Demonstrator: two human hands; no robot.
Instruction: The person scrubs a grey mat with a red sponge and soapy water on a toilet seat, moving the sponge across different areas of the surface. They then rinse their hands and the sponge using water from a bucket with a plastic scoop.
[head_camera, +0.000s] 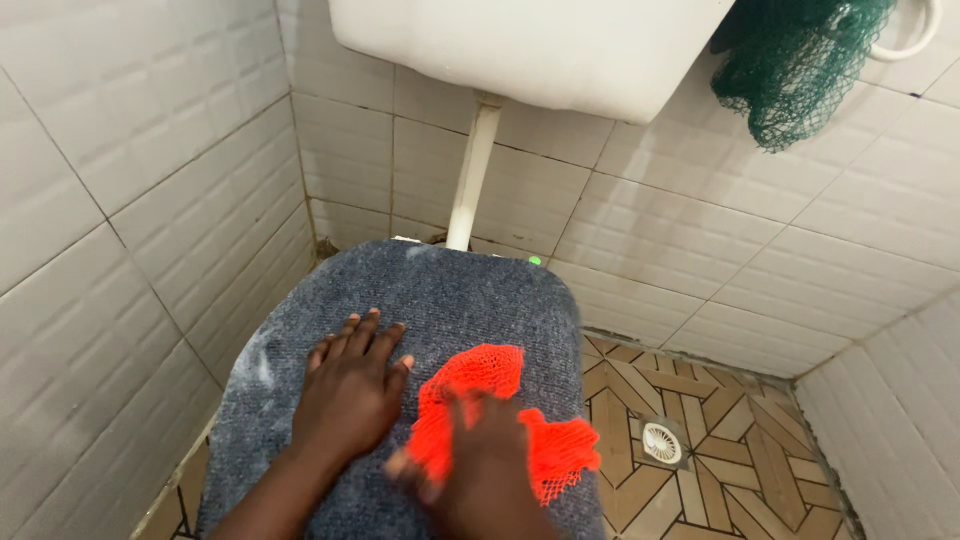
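Left hand: your left hand (350, 390) lies flat, fingers spread, palm down on the grey-blue fabric cover over the closed toilet lid (450, 290), near its left middle; it grips nothing.
Right hand: your right hand (480, 470) is blurred, pressed on the bright orange mesh net scrubber (480, 375); you cannot tell whether the fingers close round it.
Scrubber: bunched on the cover's right half, toward the near right edge, just beside your left hand.
Hands together: close side by side, not touching as far as shows.
Behind the cover: a white plastic flush pipe (470, 170) rises from the far edge to a white cistern (520, 45).
Upper right: a dark green mesh net (795, 65) hangs by the cistern.
Right of the lid: brown patterned floor tiles with a round white drain (662, 442).
Left: white wall tiles (110, 220) close against the cover's left edge.
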